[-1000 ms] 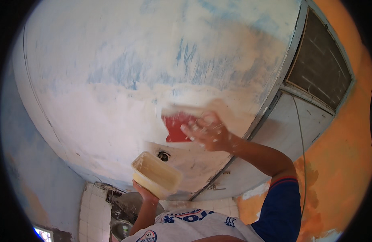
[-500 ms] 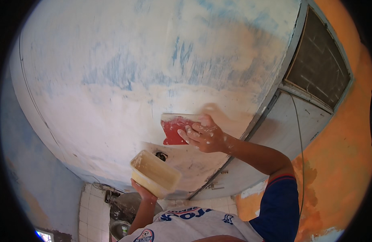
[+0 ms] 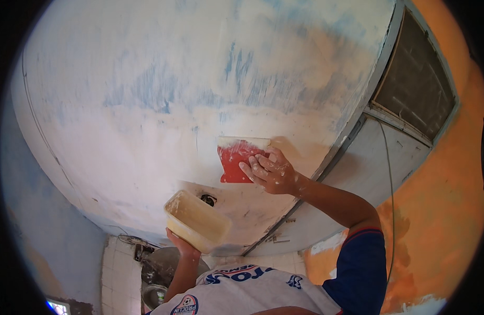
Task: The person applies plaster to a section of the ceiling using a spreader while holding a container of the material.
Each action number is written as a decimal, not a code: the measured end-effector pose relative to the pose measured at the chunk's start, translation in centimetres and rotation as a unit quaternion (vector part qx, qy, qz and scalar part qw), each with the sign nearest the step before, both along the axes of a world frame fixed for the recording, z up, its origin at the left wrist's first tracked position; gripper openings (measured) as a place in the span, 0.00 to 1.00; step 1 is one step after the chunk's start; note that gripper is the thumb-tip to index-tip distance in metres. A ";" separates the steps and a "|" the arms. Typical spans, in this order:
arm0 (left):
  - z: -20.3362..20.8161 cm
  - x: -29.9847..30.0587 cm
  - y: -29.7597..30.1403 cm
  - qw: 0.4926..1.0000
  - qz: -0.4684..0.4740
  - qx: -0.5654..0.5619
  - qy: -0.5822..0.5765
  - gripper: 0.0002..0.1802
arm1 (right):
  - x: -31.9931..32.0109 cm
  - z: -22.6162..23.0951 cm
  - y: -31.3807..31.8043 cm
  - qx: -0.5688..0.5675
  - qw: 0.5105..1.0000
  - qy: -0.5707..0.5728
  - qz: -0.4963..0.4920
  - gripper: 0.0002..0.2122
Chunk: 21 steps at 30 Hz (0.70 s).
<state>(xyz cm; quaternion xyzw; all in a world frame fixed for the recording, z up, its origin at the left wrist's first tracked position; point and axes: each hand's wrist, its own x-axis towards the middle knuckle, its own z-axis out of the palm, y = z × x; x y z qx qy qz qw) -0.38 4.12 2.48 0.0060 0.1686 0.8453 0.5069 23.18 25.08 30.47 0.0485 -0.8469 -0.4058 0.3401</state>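
A flat red scraper (image 3: 236,163), its upper edge coated with white putty, lies against the wall (image 3: 147,142). My right hand (image 3: 273,170), spotted with putty, is closed on the scraper's right side with the fingers spread over its face. Below and to the left, my left hand (image 3: 183,243) supports a cream rectangular plastic tub (image 3: 197,220) from underneath. The tub is tilted, and putty is smeared inside it. The fingers beneath the tub are partly hidden. Pale putty covers much of the wall, with blue patches showing through higher up.
Just behind the tub, a dark round hole (image 3: 208,200) opens in the wall. A grey door (image 3: 357,173) with a dark panel (image 3: 416,68) above it stands at right, a cable (image 3: 390,194) hanging past it. Buckets (image 3: 155,294) sit on the tiled floor (image 3: 116,273) at lower left.
My right hand has slid the scraper a little up and to the right along the wall. The tub in my left hand has shifted slightly left and up.
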 end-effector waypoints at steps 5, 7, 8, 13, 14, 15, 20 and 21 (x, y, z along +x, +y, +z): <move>2.0 0.0 -0.4 1.000 0.010 -0.012 0.002 0.42 | 0.5 9.3 -1.4 -0.034 0.980 0.195 0.025 0.21; 0.6 -0.6 -0.7 1.000 0.016 0.006 0.009 0.43 | 1.2 13.2 -2.4 0.027 0.957 0.282 -0.053 0.19; 0.8 -0.3 -0.6 1.000 0.011 0.001 0.006 0.43 | 1.5 12.8 -1.6 0.064 0.959 0.268 -0.068 0.19; 0.8 0.3 -0.6 1.000 0.002 -0.002 -0.012 0.43 | -0.7 3.9 -0.5 -0.007 0.996 0.086 -0.003 0.16; 0.8 0.3 -0.6 1.000 0.002 -0.007 -0.016 0.43 | -1.0 4.0 -1.9 0.043 0.998 0.008 -0.046 0.15; 0.7 0.3 -0.6 1.000 0.001 -0.012 -0.020 0.43 | -0.9 4.1 -2.2 0.013 1.000 -0.005 -0.017 0.16; 1.7 0.5 -1.2 1.000 0.004 0.001 -0.029 0.44 | 0.6 11.5 -2.5 -0.068 0.981 0.167 0.078 0.15; 1.9 0.5 -1.4 0.999 0.010 -0.016 -0.033 0.44 | 0.7 13.6 -2.8 -0.012 0.970 0.234 0.060 0.24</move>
